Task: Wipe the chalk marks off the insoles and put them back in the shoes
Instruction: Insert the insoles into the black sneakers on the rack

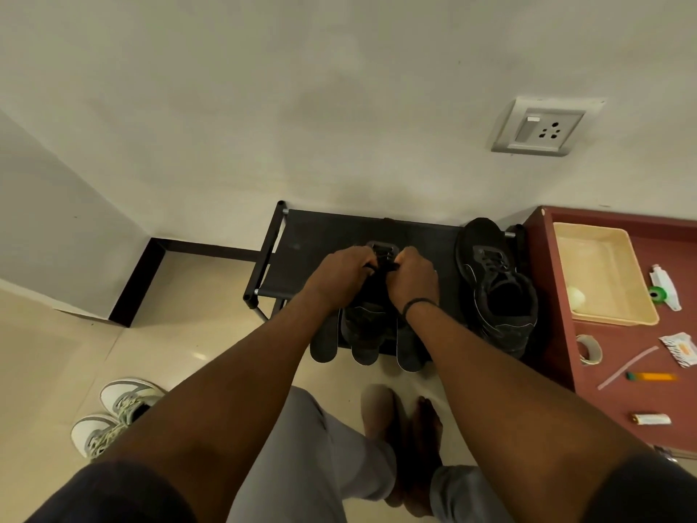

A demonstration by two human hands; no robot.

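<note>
Flanking two shoes (498,285), two insoles (324,343).

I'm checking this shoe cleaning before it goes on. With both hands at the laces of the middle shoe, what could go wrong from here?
1. The insoles stick out over the front edge of the rack; tugging the shoe could knock them to the floor.
2. The left hand and right hand both grip the laces, so a hard pull may slide the shoe forward.

middle shoe (364,318) mostly hidden under both hands, insole chalk marks indiscernible
</note>
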